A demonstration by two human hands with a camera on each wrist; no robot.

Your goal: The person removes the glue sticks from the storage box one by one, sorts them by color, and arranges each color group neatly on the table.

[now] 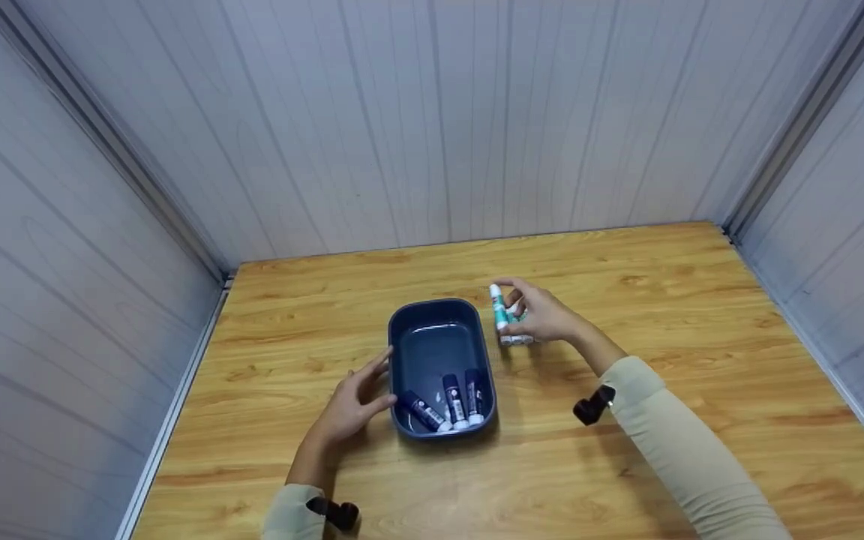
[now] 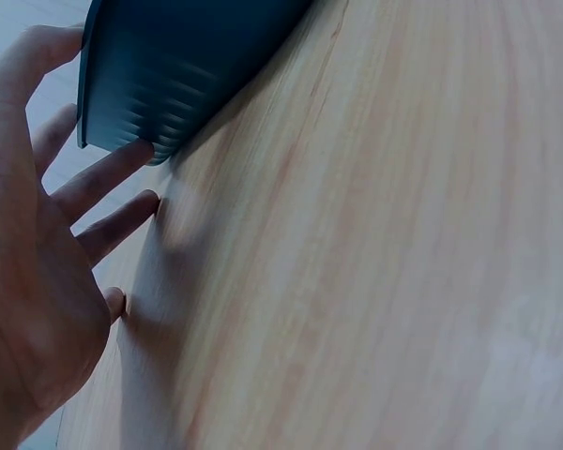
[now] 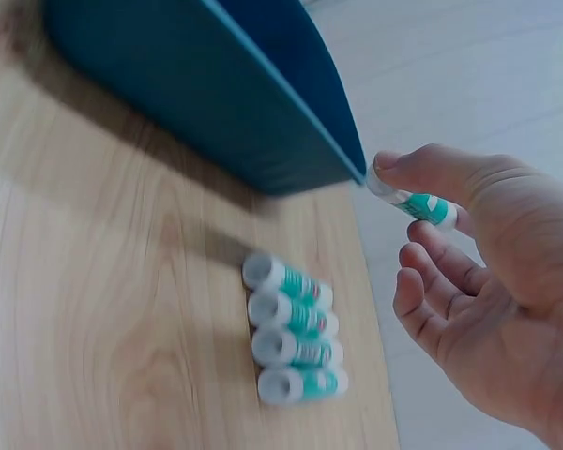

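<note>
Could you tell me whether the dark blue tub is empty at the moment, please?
Not empty: three dark tubes lie at the near end of the tub.

The right grip [image 3: 488, 281] pinches one teal-and-white tube [image 3: 415, 202] just beside the dark blue tub [image 3: 216, 84]. Below the grip, four matching tubes [image 3: 296, 333] lie side by side on the counter [image 3: 103, 328].

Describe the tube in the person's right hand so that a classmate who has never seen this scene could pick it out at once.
Find the dark blue tray in the middle of the wooden table. Just to its right, the right hand pinches a white-and-teal tube. Unlike the four matching tubes in a row on the table, it is lifted clear of the wood.
</note>
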